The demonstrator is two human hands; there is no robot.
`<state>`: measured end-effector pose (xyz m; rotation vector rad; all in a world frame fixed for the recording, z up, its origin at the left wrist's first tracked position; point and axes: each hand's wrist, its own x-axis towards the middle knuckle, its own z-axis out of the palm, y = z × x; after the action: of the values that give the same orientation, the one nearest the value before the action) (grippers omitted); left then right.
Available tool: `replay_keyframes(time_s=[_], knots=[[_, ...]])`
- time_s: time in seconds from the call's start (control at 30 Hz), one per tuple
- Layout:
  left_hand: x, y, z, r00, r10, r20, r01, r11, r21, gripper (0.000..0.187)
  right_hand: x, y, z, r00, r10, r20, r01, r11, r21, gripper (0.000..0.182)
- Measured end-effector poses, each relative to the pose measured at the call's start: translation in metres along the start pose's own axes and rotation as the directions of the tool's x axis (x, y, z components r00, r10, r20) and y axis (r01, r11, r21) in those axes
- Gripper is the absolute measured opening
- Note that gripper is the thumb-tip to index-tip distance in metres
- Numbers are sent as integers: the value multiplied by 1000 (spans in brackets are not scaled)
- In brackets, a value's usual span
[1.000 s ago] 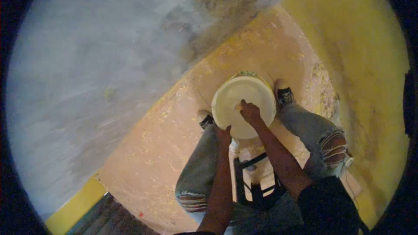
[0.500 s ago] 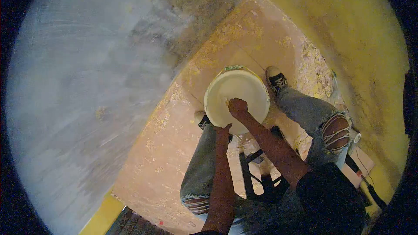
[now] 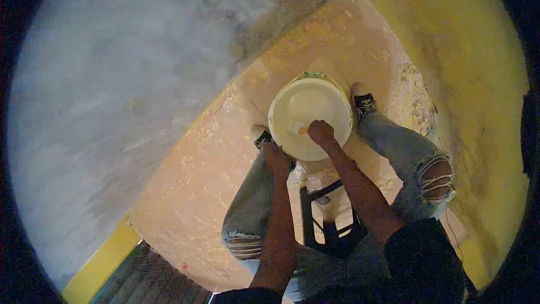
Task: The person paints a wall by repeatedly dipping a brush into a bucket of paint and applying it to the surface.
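A round bucket [image 3: 272, 114] of pale cream paint stands on the floor between the feet. My right hand [image 3: 322, 134] is closed around a paintbrush [image 3: 297, 128] over the bucket. The brush's orange handle shows beside my fist, and its pale, paint-coated bristles point left, at or just above the paint. My left hand [image 3: 275, 156] is low at the bucket's near left side, by the left shoe. Its fingers are too dark and hidden to tell whether they touch the bucket.
Below the bucket a black stool frame [image 3: 332, 242] shows between the legs. Shoes [image 3: 364, 101] flank the bucket. The pinkish floor [image 3: 191, 191] has yellow flecks. A grey smeared wall [image 3: 112, 79] rises left, a yellow wall [image 3: 467, 79] right. A cable [image 3: 451, 228] runs at lower right.
The right hand has turned so the brush now lies sideways, more of it visible. My left hand has shifted left from the near rim. The view has moved slightly.
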<state>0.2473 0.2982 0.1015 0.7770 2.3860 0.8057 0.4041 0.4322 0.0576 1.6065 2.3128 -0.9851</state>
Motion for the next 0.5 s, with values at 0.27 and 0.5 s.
replay_keyframes(time_s=[0.27, 0.5], knots=[[5, -15, -6, 990, 96, -103, -100, 995, -28, 33, 5, -25, -46, 919, -382, 103, 391, 915, -96, 20], [5, -43, 8, 997, -42, -59, 21, 945, -327, 38, 17, -45, -67, 795, -557, 242, 605, 756, -248, 18]])
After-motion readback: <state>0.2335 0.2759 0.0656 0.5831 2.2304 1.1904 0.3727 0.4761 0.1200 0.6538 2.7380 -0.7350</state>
